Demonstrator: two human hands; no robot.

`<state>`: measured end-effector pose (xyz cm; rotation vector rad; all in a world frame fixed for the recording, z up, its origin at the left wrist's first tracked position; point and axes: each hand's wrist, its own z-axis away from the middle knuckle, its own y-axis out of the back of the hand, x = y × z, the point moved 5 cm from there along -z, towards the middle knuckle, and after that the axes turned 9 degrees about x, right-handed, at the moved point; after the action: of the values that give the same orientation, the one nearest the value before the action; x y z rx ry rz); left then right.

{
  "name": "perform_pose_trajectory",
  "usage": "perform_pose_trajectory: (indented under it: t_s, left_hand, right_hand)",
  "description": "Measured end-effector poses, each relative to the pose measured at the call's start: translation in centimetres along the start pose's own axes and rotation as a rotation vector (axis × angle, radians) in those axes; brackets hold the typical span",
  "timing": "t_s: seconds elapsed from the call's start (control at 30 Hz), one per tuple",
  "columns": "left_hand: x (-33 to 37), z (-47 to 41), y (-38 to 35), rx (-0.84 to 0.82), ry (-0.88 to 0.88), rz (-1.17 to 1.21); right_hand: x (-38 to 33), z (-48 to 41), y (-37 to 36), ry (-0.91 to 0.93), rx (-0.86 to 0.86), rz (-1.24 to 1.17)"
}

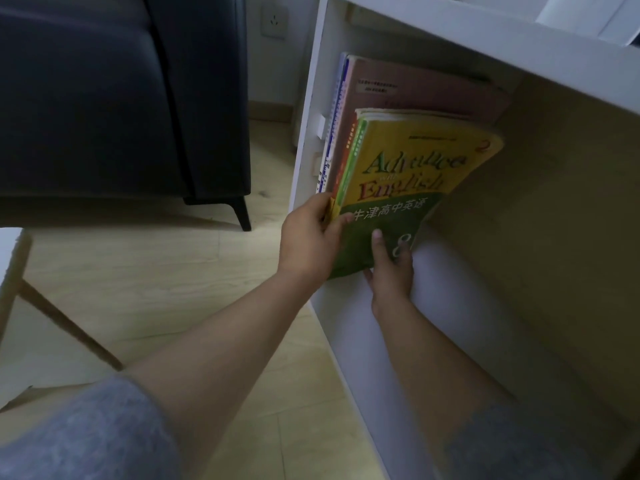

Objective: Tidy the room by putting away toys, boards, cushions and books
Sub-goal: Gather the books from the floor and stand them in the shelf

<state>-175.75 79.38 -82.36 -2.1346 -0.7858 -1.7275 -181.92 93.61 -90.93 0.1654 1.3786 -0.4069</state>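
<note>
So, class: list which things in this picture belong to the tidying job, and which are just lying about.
Part of the job: yellow-and-green book, gripped by the left hand and right hand; pink book behind it; white shelf compartment.
Just there: dark sofa; wall socket; white table.

Pale wood floor [138, 282] runs under a dark sofa [86, 98] on black legs. A wall socket [274, 20] sits beside a white shelf unit [450, 32] with a beige back panel [554, 202]. Light is dim.
</note>
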Motion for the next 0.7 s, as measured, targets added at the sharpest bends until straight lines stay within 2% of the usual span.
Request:
perform_pose_trajectory:
  t_s: [0.13, 0.37, 0.7]
  left_hand:
    - [0.3, 0.4, 0.4, 0.037, 0.035, 0.039]
    - [1.4, 0.3, 1.4, 0.200, -0.111, -0.198]
    - [1.0, -0.4, 1.8, 0.168, 0.063, -0.199]
  right_hand:
    - [0.2, -0.1, -0.3, 0.027, 0.005, -0.007]
    - [0.3, -0.3, -0.5, 0.015, 0.001, 0.012]
    - [-0.3, -0.1, -0.8, -0.006, -0.023, 0.016]
